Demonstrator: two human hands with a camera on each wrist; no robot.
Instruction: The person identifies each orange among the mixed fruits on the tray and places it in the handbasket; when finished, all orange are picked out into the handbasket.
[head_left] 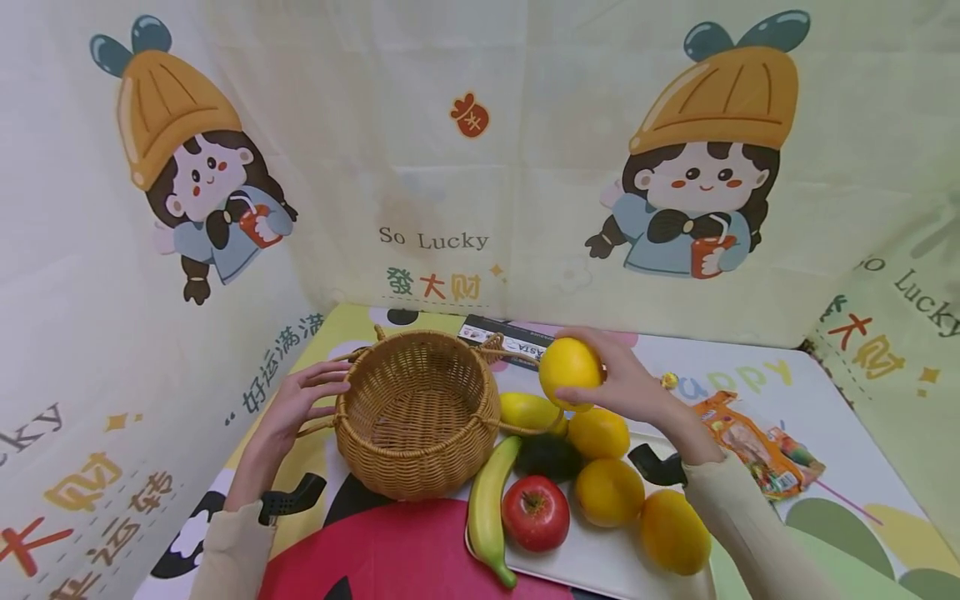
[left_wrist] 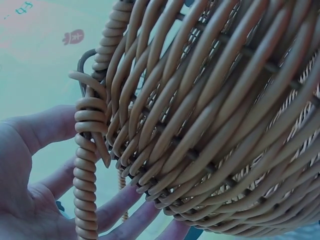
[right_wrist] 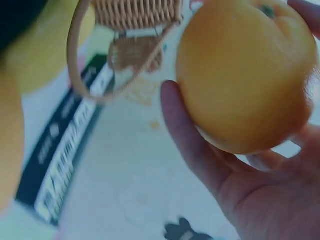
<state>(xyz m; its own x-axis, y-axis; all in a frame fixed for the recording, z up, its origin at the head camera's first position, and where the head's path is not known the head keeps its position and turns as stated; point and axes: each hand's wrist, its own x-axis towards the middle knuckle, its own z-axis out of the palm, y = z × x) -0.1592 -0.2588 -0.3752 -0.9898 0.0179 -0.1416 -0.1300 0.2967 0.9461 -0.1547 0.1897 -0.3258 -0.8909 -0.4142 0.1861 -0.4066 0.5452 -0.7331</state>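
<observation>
Risk, as I judged it: the smooth orange (head_left: pixel 570 372) might slip from its fingertip hold, or catch the outflung handle (right_wrist: pixel 73 55) of the wicker basket (head_left: pixel 416 468). Right hand (head_left: pixel 628 379): thumb and fingers gripped the orange, right of the basket. Left hand (head_left: pixel 306 396): fingers spread, touched the basket's side.

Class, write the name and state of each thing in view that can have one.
Right hand: gripping the orange
Orange: unpeeled, lifted
Left hand: at the side of the basket
Basket: upright, open-topped, nothing visible inside
Handle nearest the orange: folded outward
Banana: unpeeled
Red apple: unpeeled, stem up
Other yellow fruits: unpeeled
Dark green fruit: partly hidden
Tray: holding fruit
Packet: lying flat, sealed or opened unclear
Long box: lying flat
</observation>
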